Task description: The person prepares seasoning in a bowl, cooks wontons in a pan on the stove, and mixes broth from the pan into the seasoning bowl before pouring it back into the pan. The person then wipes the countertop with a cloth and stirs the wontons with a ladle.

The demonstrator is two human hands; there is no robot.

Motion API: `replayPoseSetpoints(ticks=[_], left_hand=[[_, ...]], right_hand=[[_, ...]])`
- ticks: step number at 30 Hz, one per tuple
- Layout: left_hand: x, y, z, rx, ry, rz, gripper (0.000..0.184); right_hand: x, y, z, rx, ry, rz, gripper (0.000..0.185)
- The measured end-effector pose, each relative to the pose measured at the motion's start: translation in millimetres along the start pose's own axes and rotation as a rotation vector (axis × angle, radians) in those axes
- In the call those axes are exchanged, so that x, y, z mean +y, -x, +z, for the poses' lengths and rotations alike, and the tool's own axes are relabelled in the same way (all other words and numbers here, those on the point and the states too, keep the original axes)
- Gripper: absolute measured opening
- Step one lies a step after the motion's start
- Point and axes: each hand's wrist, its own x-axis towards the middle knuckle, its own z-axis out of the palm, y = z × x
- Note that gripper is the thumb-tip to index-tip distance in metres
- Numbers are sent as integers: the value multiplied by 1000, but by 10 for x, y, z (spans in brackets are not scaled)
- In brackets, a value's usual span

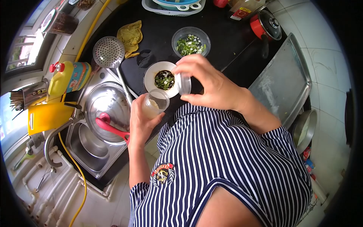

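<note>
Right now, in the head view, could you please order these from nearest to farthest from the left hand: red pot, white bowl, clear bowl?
From the left hand:
1. White bowl, just beyond the hand, slightly right.
2. Clear bowl, farther forward and right.
3. Red pot, top right of the view.

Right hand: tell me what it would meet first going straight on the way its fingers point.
Beyond the clear lid it holds, the right hand points toward the white bowl, so that would likely come first. Height is unclear from this single view; it might pass above the bowl.
</note>
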Motion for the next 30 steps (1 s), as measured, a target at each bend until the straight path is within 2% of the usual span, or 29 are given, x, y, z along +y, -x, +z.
replayPoseSetpoints(ticks=[2, 7, 9, 10, 18, 21, 30], left_hand=[[42, 3, 3, 42, 9, -13, 79], [-65, -83, -18, 60, -162, -3, 76], [-3, -62, -5, 93, -111, -33, 76], [-28, -74, -12, 94, -143, -35, 76], [-94, -124, -79, 97, -336, 34, 76], [-26, -138, -78, 111, -321, -9, 76], [-149, -191, -108, 107, -396, 43, 77]], right_hand=[[9, 84, 20, 140, -91, 198, 67], [84, 209, 85, 197, -107, 301, 68], [76, 253, 39, 197, -109, 296, 69], [86, 249, 65, 249, -91, 273, 60], [134, 295, 125, 255, -111, 311, 61], [135, 324, 114, 253, -89, 311, 61], [125, 307, 104, 245, -54, 294, 60]])
